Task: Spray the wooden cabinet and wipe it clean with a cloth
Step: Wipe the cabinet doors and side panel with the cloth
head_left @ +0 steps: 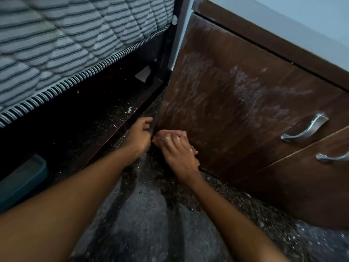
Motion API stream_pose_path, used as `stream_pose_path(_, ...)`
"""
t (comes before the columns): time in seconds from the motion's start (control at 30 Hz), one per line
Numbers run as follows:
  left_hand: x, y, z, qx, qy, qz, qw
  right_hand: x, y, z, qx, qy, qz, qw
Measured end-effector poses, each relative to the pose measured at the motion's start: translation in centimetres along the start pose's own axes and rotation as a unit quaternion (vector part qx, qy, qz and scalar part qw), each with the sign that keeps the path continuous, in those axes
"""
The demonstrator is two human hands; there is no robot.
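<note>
The wooden cabinet (pixel 236 103) fills the right side; its dark brown front panel carries whitish wet streaks and droplets. My left hand (pixel 139 134) is at the panel's lower left corner, fingers curled round its edge. My right hand (pixel 175 146) is just right of it, wet, its fingers curled into a fist against the bottom of the panel; whether it holds anything is hidden. No cloth or spray bottle shows.
Two metal handles (pixel 306 129) (pixel 332 157) sit on the cabinet's right. A bed with a striped mattress (pixel 66 44) and dark frame (pixel 85 129) stands close on the left, with a teal bin (pixel 22 178) under it. The speckled floor (pixel 151 214) lies between them.
</note>
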State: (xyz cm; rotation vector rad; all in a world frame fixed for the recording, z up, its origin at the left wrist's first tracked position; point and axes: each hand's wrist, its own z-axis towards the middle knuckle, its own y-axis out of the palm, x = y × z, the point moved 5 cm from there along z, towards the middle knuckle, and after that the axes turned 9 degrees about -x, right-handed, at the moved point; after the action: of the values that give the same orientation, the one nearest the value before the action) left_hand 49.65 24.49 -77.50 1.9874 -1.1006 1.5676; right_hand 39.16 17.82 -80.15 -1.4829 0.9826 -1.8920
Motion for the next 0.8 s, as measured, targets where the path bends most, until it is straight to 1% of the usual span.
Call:
stream_pose_path(0.07,0.0,1.0,-0.2,-0.021,-0.002,-0.015,1.000,2.6,0.8,-4.0,0.048,0.021,0.023,0.998)
stream_pose_path(0.13,-0.1,1.5,-0.1,-0.030,-0.015,-0.029,0.999,5.4,1.2,-8.1,0.073,0.041,0.026,0.996)
stream_pose_path(0.2,-0.3,1.9,0.0,-0.034,-0.026,-0.033,0.999,7.7,1.7,-11.4,0.069,0.045,0.011,0.997)
stream_pose_path(0.33,-0.4,2.0,0.0,-0.027,-0.032,-0.049,0.998,9.1,4.2,-15.7,0.021,0.025,-0.016,0.999)
stream_pose_path(0.4,-0.4,2.0,-0.2,-0.026,-0.031,-0.074,0.996,8.9,4.7,-16.1,0.007,0.038,-0.009,0.999)
stream_pose_path(0.5,-0.5,2.0,-0.3,-0.024,-0.025,-0.098,0.995,7.6,4.6,-14.4,0.011,0.049,0.004,0.999)
stream_pose_path(0.57,-0.6,1.9,-0.3,-0.013,-0.018,-0.090,0.996,5.8,4.4,-11.9,0.005,0.014,0.005,1.000)
stream_pose_path(0.67,-0.4,1.5,-0.6,0.032,-0.024,-0.072,0.997,2.3,4.7,-8.2,-0.015,-0.061,-0.019,0.998)
stream_pose_path(0.73,-0.3,1.6,-0.6,0.058,-0.027,-0.064,0.996,1.6,5.5,-7.5,-0.032,-0.079,-0.026,0.996)
stream_pose_path(0.8,-0.4,1.6,-0.6,0.073,-0.030,-0.051,0.996,2.6,6.4,-9.0,-0.042,-0.083,-0.029,0.995)
